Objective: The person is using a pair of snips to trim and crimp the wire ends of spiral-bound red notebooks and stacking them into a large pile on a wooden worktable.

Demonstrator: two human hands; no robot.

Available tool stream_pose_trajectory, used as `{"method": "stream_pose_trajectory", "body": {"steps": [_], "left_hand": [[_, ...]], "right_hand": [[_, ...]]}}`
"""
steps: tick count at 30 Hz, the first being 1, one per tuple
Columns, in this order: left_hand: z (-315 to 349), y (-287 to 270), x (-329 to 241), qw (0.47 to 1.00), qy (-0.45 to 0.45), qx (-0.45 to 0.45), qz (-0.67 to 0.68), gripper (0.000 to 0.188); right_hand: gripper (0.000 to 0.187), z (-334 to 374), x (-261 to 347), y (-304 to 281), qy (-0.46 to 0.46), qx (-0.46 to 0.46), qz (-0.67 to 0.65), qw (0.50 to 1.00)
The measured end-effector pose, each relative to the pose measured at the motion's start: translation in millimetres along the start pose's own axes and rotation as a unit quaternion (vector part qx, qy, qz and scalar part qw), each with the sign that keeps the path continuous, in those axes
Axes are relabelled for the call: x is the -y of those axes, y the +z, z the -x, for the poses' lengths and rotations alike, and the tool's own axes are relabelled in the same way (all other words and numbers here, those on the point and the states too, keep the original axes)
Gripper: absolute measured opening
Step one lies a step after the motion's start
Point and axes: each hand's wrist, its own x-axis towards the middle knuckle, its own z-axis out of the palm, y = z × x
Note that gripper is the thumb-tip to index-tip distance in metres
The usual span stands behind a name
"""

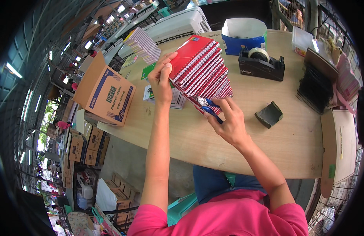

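Note:
A tall stack of red spiral memo pads (203,65) is tilted over the table, its white-and-red coil bindings facing right. My left hand (162,78) grips the stack along its left side, with the thumb on the top cover. In my right hand (232,120) are blue-handled pliers (212,109), closed in by the fingers. Their metal jaws point at the coils near the lower end of the stack. Exactly what the jaws touch is too small to tell.
An open cardboard carton (107,94) stands left of the table (197,147). More pads (142,45) are piled at the back left. Along the back and right are a blue-and-white box (243,39), a black tape dispenser (260,67), a dark curved piece (269,114) and black wire coils (315,88).

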Motion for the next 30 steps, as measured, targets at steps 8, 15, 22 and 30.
{"method": "stream_pose_trajectory", "body": {"steps": [8,15,22,30], "left_hand": [[-1,1,3,1.000,0.000,-0.002,0.014,0.035],[0,1,1,1.000,-0.022,-0.004,0.018,0.035],[3,0,4,0.999,-0.030,-0.011,0.010,0.036],[-2,2,3,0.999,-0.040,-0.017,0.027,0.038]], "right_hand": [[0.037,0,-6,-4,0.084,0.036,-0.133,0.987],[0.041,6,-7,2,-0.062,-0.043,0.046,0.996],[0.034,-7,-11,-7,0.341,0.162,-0.363,0.852],[0.048,15,-18,-1,-0.012,-0.031,0.005,0.999]]}}
